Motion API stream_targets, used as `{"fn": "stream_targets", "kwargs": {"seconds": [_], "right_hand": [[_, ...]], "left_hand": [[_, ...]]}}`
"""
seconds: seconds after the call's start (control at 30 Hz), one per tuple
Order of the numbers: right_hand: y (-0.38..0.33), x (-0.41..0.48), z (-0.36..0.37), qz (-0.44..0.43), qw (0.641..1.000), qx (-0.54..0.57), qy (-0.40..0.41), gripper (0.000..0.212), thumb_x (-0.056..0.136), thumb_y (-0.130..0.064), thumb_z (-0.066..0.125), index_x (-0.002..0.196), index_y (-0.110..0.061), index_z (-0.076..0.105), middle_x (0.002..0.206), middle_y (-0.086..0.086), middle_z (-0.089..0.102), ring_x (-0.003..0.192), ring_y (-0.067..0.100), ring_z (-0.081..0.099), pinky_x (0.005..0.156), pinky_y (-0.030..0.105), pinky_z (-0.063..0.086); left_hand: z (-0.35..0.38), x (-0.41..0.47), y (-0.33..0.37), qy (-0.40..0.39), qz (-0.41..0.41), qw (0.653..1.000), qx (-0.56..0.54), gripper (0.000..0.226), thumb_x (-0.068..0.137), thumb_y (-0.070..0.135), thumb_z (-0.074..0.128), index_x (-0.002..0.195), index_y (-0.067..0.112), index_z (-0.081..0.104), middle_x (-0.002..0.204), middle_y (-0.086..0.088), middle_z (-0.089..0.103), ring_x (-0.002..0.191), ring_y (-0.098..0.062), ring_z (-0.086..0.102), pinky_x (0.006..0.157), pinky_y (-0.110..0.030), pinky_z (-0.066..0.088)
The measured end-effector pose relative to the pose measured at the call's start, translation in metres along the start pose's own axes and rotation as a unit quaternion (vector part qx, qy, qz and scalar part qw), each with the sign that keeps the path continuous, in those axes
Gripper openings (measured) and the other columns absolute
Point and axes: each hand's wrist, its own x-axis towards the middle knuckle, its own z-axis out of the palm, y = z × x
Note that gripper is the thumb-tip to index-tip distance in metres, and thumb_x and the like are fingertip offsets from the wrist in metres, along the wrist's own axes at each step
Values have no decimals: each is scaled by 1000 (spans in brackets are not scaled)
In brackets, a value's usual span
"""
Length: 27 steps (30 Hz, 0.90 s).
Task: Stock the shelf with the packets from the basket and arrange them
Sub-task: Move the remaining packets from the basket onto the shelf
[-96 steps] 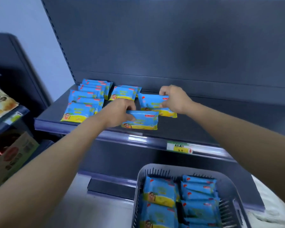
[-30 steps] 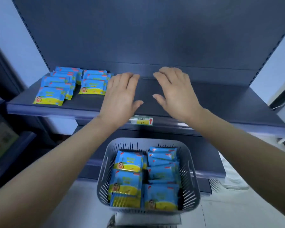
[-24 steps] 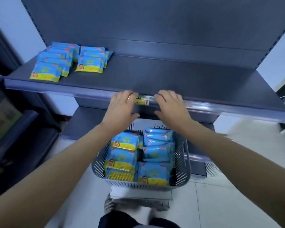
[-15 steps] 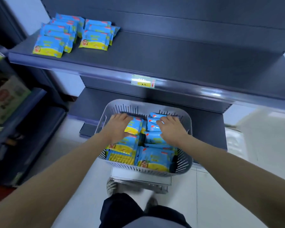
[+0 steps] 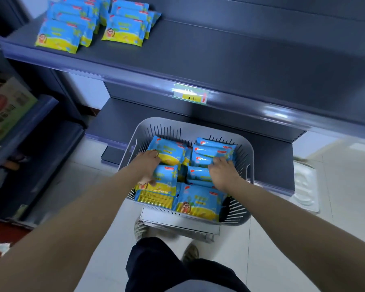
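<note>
Two bare hands reach into a grey basket (image 5: pixel 248 159) of blue-and-yellow packets below a dark shelf (image 5: pixel 230 57).
The basket sits at 6 o'clock. The left hand (image 5: pixel 144 166) has its grip curled round a packet (image 5: pixel 170 151) at the basket's 9 o'clock side. The right hand (image 5: pixel 222 172) curls its grip into the stacked packets (image 5: pixel 214 147) at 3 o'clock. On the shelf at 11 o'clock lie the shelved packets (image 5: pixel 58 36) in two rows.
</note>
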Motion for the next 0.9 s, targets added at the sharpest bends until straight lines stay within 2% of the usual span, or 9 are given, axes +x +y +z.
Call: {"fn": "stream_targets", "kwargs": {"seconds": [0.07, 0.13, 0.2, 0.27, 0.4, 0.43, 0.6, 0.73, 0.9], "right_hand": [[0, 1, 2, 1, 1000, 3, -4, 34, 88, -4, 48, 122, -5, 49, 130, 17, 39, 122, 34, 36, 102, 46, 35], [1, 1, 2, -2, 1000, 9, -7, 37, 88, -3, 50, 125, -5, 45, 130, 16, 40, 122, 33, 37, 100, 45, 36], [2, 1, -2, -6, 1000, 9, -23, 36, 86, 0, 50, 121, -7, 46, 124, 14, 48, 116, 32, 43, 95, 43, 39], [2, 2, -10, 0, 999, 19, -40, 35, 84, 3, 47, 117, -10, 49, 112, 11, 58, 105, 29, 52, 88, 41, 41], [9, 5, -50, 21, 994, 100, -29, 50, 86, 2, 40, 133, -17, 44, 118, 12, 58, 104, 31, 57, 75, 35, 43], [12, 4, -67, 26, 992, 125, -14, 50, 87, 0, 40, 133, -19, 44, 121, 13, 58, 105, 32, 57, 75, 35, 45], [29, 4, -165, 50, 970, 192, 142, 34, 85, -9, 49, 116, -19, 55, 115, 16, 61, 101, 37, 59, 71, 34, 42], [31, 18, -242, 62, 936, 242, 246, 22, 81, -12, 56, 102, -17, 58, 103, 15, 65, 94, 36, 59, 70, 35, 43], [19, 70, -319, 28, 906, 301, 295, 25, 80, -12, 66, 103, -13, 58, 101, 9, 63, 88, 29, 56, 74, 35, 45]], "left_hand": [[2, -2, 0, -9, -2, 1000, 10, 85, 69, 44, 77, 138, 11, 39, 152, -11, 20, 140, -27, 20, 112, -38, 21], [1, -4, 0, -3, 10, 1000, 2, 75, 70, 42, 76, 131, 12, 45, 143, -10, 35, 134, -26, 31, 108, -36, 26], [-6, -8, 1, 6, 20, 1000, -22, 57, 73, 36, 75, 119, 13, 51, 124, -8, 53, 116, -25, 46, 96, -32, 33], [-20, -14, 1, 17, 25, 998, -56, 47, 75, 30, 74, 112, 12, 52, 110, -9, 61, 105, -28, 52, 81, -32, 37], [-64, -27, -5, 60, 33, 992, -104, 53, 79, 27, 72, 124, 11, 50, 114, -14, 61, 101, -31, 56, 65, -24, 42], [-78, -31, -7, 71, 38, 990, -116, 51, 79, 25, 72, 124, 11, 50, 113, -15, 61, 99, -32, 57, 59, -21, 38], [-145, -39, -33, 152, 81, 976, -134, 36, 73, 24, 74, 102, 9, 60, 94, -10, 65, 87, -28, 58, 59, -28, 26], [-195, -42, -66, 214, 95, 963, -136, 33, 73, 22, 75, 99, 9, 59, 93, -9, 63, 87, -27, 56, 59, -27, 24], [-236, -37, -127, 276, 81, 951, -111, 29, 77, 24, 73, 85, 10, 49, 83, -7, 56, 87, -29, 53, 64, -31, 28]]}}
